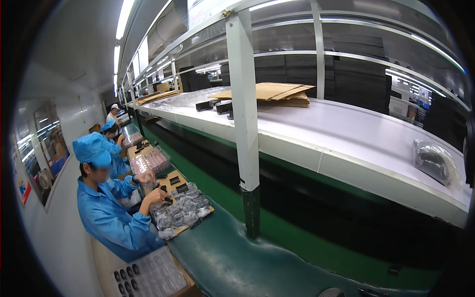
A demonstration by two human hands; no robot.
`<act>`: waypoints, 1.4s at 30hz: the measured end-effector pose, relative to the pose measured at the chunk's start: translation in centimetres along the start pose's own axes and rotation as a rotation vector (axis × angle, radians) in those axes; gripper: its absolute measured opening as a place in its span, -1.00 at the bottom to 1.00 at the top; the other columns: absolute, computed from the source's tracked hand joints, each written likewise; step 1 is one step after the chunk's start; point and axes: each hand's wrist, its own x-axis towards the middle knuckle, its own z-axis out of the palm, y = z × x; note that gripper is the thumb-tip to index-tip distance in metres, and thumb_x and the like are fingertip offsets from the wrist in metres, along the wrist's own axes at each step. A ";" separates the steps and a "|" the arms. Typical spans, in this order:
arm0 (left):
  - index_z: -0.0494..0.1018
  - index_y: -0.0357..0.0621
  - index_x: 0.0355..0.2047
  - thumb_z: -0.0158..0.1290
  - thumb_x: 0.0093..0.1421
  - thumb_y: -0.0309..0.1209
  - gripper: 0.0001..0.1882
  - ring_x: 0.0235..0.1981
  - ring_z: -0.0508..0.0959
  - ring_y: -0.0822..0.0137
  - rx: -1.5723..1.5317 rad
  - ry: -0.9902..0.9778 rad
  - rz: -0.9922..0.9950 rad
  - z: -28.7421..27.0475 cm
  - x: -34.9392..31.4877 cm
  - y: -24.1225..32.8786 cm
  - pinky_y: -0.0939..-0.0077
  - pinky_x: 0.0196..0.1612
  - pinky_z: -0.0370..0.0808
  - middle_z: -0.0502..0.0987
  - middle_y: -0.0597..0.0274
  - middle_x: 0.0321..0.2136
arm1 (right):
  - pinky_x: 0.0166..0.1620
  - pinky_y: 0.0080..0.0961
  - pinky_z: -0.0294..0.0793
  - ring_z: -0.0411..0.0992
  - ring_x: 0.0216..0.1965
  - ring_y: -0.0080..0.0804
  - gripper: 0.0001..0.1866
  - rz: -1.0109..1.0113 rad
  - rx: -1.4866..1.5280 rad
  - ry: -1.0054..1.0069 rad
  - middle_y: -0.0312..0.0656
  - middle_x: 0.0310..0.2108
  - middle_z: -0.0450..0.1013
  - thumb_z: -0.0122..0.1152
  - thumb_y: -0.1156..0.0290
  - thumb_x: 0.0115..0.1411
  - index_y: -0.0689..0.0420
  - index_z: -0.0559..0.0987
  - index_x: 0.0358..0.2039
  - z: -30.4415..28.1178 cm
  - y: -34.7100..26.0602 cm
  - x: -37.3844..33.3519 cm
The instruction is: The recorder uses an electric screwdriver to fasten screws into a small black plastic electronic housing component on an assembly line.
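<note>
the wearer's own hands weren't in shot, so can't tell their grip. a co-worker (106,198) in blue probably held a small bag over the bagged parts (180,210) beside the green belt (232,262).

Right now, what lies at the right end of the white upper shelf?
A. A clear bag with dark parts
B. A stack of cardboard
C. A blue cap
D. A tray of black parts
A: a clear bag of dark parts lies there on the shelf; the cardboard sits farther left.
</note>
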 end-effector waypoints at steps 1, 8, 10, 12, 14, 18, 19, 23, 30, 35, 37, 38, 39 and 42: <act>0.52 -0.19 0.08 0.12 0.36 -0.25 -0.63 -0.08 0.65 -0.07 0.264 0.105 0.039 -1.5 0.6 1.1 0.17 -0.08 0.60 0.64 -0.12 -0.10 | 0.02 -0.07 0.44 0.52 -0.21 0.21 -0.30 0.120 -0.046 -0.085 0.29 -0.24 0.59 0.08 -0.20 0.42 0.33 0.70 -0.23 -0.2 0.1 0.2; 0.50 -0.21 0.05 0.15 0.35 -0.42 -0.71 -0.42 0.55 0.51 -0.495 0.687 -0.050 -8.2 5.1 -7.8 0.54 -0.26 0.56 0.53 0.33 -0.42 | -0.05 -0.05 0.44 0.50 -0.28 0.18 -0.27 0.071 -0.072 -0.155 0.29 -0.31 0.58 0.04 -0.22 0.43 0.33 0.69 -0.33 -0.5 -0.8 0.6; 0.35 -0.28 0.28 0.03 0.48 -0.39 -0.58 -0.22 0.60 0.49 -1.060 0.715 -0.057 -9.8 5.0 -8.9 0.56 -0.06 0.63 0.57 0.30 -0.17 | -0.07 -0.04 0.44 0.50 -0.30 0.19 -0.26 0.015 -0.005 -0.053 0.28 -0.34 0.57 0.02 -0.23 0.43 0.33 0.69 -0.34 0.2 -0.4 0.2; 0.32 -0.26 0.32 0.01 0.50 -0.37 -0.56 -0.15 0.59 0.49 -1.038 0.669 -0.064 -10.3 4.2 -10.1 0.56 0.00 0.62 0.54 0.27 -0.10 | -0.10 -0.03 0.43 0.49 -0.33 0.20 -0.25 -0.047 0.072 0.038 0.27 -0.37 0.57 0.01 -0.23 0.44 0.33 0.69 -0.36 0.9 0.3 -0.1; 0.29 -0.24 0.35 -0.02 0.53 -0.35 -0.54 -0.08 0.58 0.49 -1.026 0.625 -0.074 -9.7 3.8 -10.6 0.56 0.07 0.60 0.52 0.25 -0.04 | -0.14 -0.04 0.44 0.48 -0.38 0.15 -0.28 0.020 -0.142 -0.088 0.25 -0.42 0.56 0.07 -0.18 0.44 0.37 0.68 -0.33 0.2 2.2 0.3; 0.39 -0.29 0.26 0.01 0.52 -0.31 -0.58 -0.12 0.60 0.50 -0.782 0.587 -0.010 -9.3 4.7 -10.3 0.56 0.03 0.60 0.55 0.25 -0.07 | -0.21 -0.03 0.43 0.44 -0.46 0.08 -0.29 0.205 -0.025 -0.239 0.25 -0.47 0.53 0.11 -0.15 0.43 0.41 0.65 -0.35 0.3 3.5 0.8; 0.40 -0.31 0.24 0.01 0.51 -0.33 -0.60 -0.14 0.60 0.48 -0.679 0.607 -0.065 -9.3 4.6 -9.3 0.54 0.02 0.60 0.57 0.25 -0.11 | -0.24 -0.03 0.41 0.41 -0.49 0.05 -0.29 0.124 -0.016 -0.131 0.24 -0.49 0.51 0.10 -0.15 0.43 0.41 0.64 -0.39 0.6 2.6 0.4; 0.46 -0.31 0.17 0.02 0.48 -0.35 -0.64 -0.22 0.62 0.45 -0.403 0.656 -0.198 -9.3 4.3 -6.4 0.49 -0.06 0.59 0.62 0.26 -0.21 | -0.28 -0.02 0.37 0.36 -0.53 0.03 -0.26 -0.042 0.015 0.051 0.22 -0.56 0.47 0.05 -0.16 0.45 0.38 0.61 -0.48 1.3 1.9 0.2; 0.48 -0.26 0.19 0.09 0.46 -0.31 -0.61 -0.18 0.65 0.46 -0.309 0.633 -0.102 -9.0 4.2 -7.7 0.52 -0.05 0.58 0.64 0.24 -0.12 | -0.32 0.03 0.30 0.27 -0.59 0.01 -0.27 -0.048 0.007 -0.095 0.14 -0.64 0.38 0.04 -0.15 0.46 0.32 0.58 -0.55 1.2 5.4 1.0; 0.49 -0.27 0.16 0.09 0.46 -0.31 -0.63 -0.20 0.64 0.47 -0.317 0.661 -0.180 -9.1 4.2 -6.3 0.50 -0.04 0.59 0.64 0.24 -0.15 | -0.36 0.02 0.29 0.25 -0.61 -0.04 -0.29 -0.010 0.037 0.008 0.14 -0.65 0.36 0.10 -0.10 0.45 0.31 0.56 -0.60 1.5 3.8 0.5; 0.49 -0.28 0.16 0.09 0.46 -0.30 -0.63 -0.20 0.64 0.47 -0.272 0.669 -0.157 -8.9 4.2 -6.8 0.49 -0.04 0.60 0.64 0.23 -0.15 | -0.35 0.01 0.30 0.28 -0.60 -0.03 -0.30 -0.057 0.035 0.043 0.17 -0.63 0.39 0.12 -0.09 0.45 0.33 0.57 -0.58 1.6 3.7 0.4; 0.49 -0.28 0.16 0.09 0.46 -0.29 -0.62 -0.20 0.65 0.46 -0.224 0.673 -0.134 -8.8 4.2 -7.1 0.48 -0.04 0.61 0.64 0.22 -0.15 | -0.35 0.00 0.32 0.30 -0.59 -0.01 -0.31 -0.099 0.036 0.081 0.20 -0.61 0.43 0.14 -0.07 0.44 0.35 0.59 -0.57 1.5 3.7 0.3; 0.49 -0.28 0.16 0.09 0.46 -0.29 -0.62 -0.20 0.65 0.46 -0.229 0.676 -0.137 -8.7 4.2 -7.3 0.48 -0.04 0.61 0.64 0.22 -0.15 | -0.35 0.00 0.32 0.30 -0.59 -0.01 -0.31 -0.100 0.034 0.076 0.20 -0.61 0.43 0.14 -0.07 0.44 0.35 0.59 -0.57 1.3 3.2 0.2; 0.49 -0.29 0.15 0.08 0.47 -0.28 -0.62 -0.20 0.65 0.45 -0.228 0.664 -0.113 -8.9 4.2 -7.2 0.48 -0.03 0.62 0.64 0.19 -0.13 | -0.33 -0.01 0.36 0.36 -0.56 0.05 -0.31 -0.047 0.046 0.017 0.25 -0.54 0.48 0.14 -0.08 0.43 0.39 0.61 -0.50 0.4 0.7 0.0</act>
